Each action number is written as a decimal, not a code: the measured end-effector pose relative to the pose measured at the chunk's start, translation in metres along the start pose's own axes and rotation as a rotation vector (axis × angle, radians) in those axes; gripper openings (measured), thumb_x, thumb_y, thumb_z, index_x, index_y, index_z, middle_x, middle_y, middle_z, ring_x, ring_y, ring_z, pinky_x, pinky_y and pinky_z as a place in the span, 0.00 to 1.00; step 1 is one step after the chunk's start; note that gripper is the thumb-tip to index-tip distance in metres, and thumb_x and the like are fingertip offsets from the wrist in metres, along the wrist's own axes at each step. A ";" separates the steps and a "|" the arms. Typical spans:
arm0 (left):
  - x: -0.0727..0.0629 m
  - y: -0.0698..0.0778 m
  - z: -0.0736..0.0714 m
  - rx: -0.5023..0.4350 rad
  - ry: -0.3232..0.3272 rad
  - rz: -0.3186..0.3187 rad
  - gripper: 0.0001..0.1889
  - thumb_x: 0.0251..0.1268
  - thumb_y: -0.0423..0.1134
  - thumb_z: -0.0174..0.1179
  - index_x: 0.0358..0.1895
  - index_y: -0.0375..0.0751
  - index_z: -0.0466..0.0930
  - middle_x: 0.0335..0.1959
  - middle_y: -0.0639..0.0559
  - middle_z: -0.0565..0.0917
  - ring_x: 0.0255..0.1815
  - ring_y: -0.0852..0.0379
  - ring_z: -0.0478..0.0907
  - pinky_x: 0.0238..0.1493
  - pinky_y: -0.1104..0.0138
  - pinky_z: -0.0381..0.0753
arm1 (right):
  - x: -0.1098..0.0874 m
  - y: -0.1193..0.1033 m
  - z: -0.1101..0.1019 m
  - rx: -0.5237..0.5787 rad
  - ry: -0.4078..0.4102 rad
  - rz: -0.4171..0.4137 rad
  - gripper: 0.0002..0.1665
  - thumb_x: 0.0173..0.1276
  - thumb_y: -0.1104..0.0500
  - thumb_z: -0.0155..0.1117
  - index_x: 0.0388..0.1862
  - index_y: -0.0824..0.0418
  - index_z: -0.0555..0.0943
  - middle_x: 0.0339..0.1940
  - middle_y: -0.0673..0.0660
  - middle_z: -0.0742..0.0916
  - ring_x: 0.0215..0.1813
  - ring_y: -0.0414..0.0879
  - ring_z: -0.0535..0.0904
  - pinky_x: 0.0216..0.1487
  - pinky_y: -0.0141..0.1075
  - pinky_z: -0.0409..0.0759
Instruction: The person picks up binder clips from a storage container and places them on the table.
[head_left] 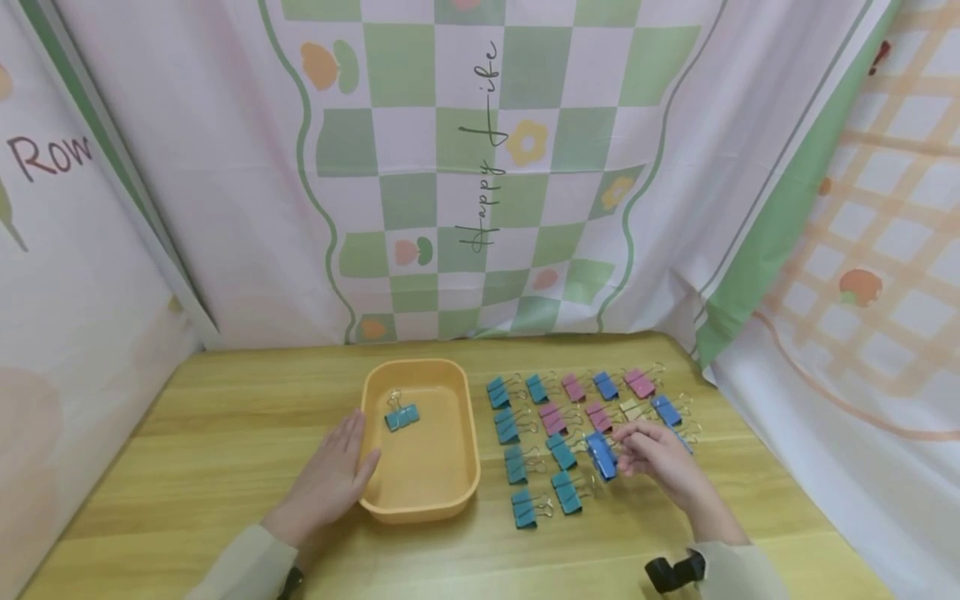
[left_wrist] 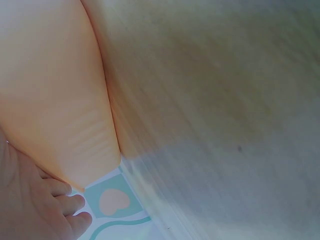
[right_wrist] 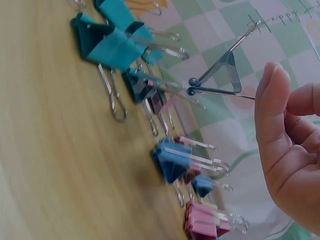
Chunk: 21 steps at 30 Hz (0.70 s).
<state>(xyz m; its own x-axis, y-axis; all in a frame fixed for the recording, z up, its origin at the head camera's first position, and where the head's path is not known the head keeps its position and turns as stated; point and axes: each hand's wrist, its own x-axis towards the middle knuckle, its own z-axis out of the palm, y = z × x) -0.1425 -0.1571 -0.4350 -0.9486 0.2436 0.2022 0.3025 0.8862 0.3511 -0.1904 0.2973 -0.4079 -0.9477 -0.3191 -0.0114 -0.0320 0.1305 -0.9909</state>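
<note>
My left hand [head_left: 330, 471] lies along the left side of an orange-yellow plastic tray [head_left: 474, 454], its fingers extended against the outer wall and its thumb at the rim. Inside the tray sits one teal binder clip [head_left: 402, 416]. On the right, my right hand [head_left: 656, 458] pinches a blue binder clip [head_left: 602, 456] by a wire handle between thumb and fingers. The right wrist view shows that binder clip [right_wrist: 232, 75] edge-on, raised above the table. Teal clips [right_wrist: 112, 47], a blue clip [right_wrist: 172, 157] and pink clips [right_wrist: 200, 220] stand below it.
Rows of teal, pink, blue and yellow binder clips, such as a teal clip [head_left: 525, 508] and a pink clip [head_left: 640, 382], cover the wooden table [head_left: 247, 417] right of the tray. A checkered curtain [head_left: 468, 192] hangs behind, with more cloth at both sides.
</note>
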 end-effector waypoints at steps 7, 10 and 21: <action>0.000 0.000 -0.001 0.000 -0.002 -0.002 0.33 0.73 0.49 0.39 0.68 0.22 0.47 0.69 0.32 0.49 0.69 0.37 0.49 0.66 0.48 0.49 | -0.006 0.007 -0.007 0.017 -0.040 0.063 0.13 0.71 0.66 0.44 0.37 0.72 0.77 0.24 0.55 0.80 0.26 0.43 0.79 0.29 0.34 0.81; 0.000 0.000 -0.001 -0.005 -0.007 -0.005 0.33 0.73 0.49 0.39 0.68 0.22 0.47 0.69 0.32 0.49 0.69 0.38 0.47 0.67 0.49 0.49 | -0.007 0.011 -0.010 0.004 -0.048 0.085 0.14 0.71 0.66 0.44 0.40 0.78 0.73 0.24 0.55 0.80 0.26 0.43 0.78 0.29 0.33 0.81; 0.000 0.000 -0.001 0.005 -0.007 0.001 0.34 0.73 0.49 0.39 0.68 0.23 0.47 0.69 0.32 0.50 0.69 0.38 0.48 0.67 0.49 0.48 | -0.010 0.023 -0.014 -0.074 -0.039 0.180 0.18 0.68 0.68 0.45 0.46 0.86 0.66 0.26 0.59 0.80 0.27 0.45 0.78 0.30 0.35 0.82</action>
<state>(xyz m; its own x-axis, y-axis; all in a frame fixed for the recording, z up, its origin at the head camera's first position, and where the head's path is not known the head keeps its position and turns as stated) -0.1425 -0.1577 -0.4343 -0.9489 0.2475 0.1957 0.3030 0.8877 0.3465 -0.1858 0.3169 -0.4287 -0.9272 -0.3201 -0.1945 0.1126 0.2570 -0.9598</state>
